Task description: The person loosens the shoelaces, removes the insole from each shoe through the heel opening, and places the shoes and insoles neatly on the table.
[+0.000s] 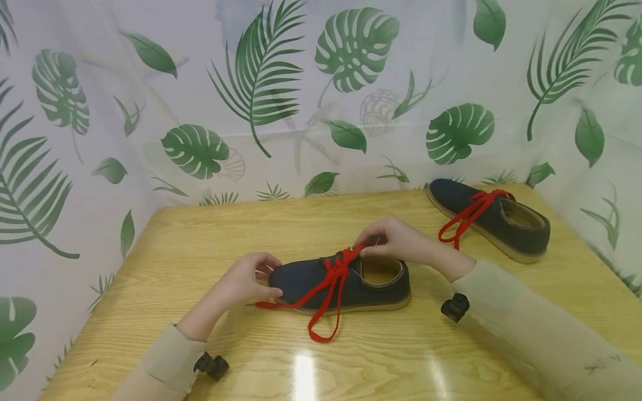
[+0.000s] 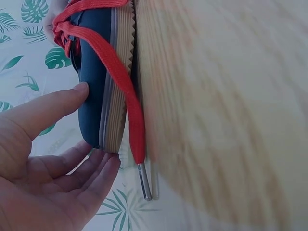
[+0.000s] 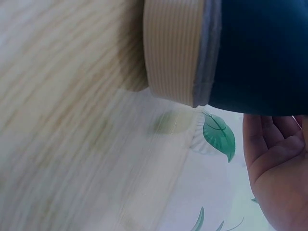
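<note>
A dark blue shoe with a tan ribbed sole stands on the table, its toe to the left. My left hand holds the toe, thumb on the upper and fingers round the front. The red shoelace is gathered over the tongue, and a loop hangs down the near side to the table. One lace end with a metal tip trails past the toe. At the top of the lacing, my right hand pinches the red lace between thumb and fingers. In the right wrist view the heel hides part of that hand.
Another dark blue shoe with red laces stands at the back right of the wooden table, toe towards the back left. A white leaf-print cloth rises behind the table and along both sides.
</note>
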A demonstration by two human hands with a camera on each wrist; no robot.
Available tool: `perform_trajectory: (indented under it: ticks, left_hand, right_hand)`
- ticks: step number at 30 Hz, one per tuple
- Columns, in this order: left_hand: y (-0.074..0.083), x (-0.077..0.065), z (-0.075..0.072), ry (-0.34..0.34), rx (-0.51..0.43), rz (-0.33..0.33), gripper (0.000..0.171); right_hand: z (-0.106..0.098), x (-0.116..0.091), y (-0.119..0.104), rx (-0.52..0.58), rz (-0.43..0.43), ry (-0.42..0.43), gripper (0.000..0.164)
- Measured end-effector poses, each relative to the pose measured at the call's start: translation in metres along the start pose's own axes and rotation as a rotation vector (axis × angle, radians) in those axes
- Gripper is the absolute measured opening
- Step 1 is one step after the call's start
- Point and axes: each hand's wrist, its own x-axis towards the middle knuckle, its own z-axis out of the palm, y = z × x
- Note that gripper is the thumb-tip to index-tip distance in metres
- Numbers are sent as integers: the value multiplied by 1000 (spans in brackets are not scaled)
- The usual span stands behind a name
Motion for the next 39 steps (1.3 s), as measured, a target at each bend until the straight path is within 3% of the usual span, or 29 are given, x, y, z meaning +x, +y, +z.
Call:
perform_trajectory:
  ticks: [16,31,39]
  left_hand:
    - [-3,2,3,-2,20,20,54]
    - [-5,2,3,-15,-21,59,64]
    - [-5,2,5,-4,-9,56,65]
  right_hand:
    - [2,2,4,-14,-10,13,13]
    - [1,5,-2,-1,0,10,11]
    - [-4,4,-6,-17,-37,-7,6]
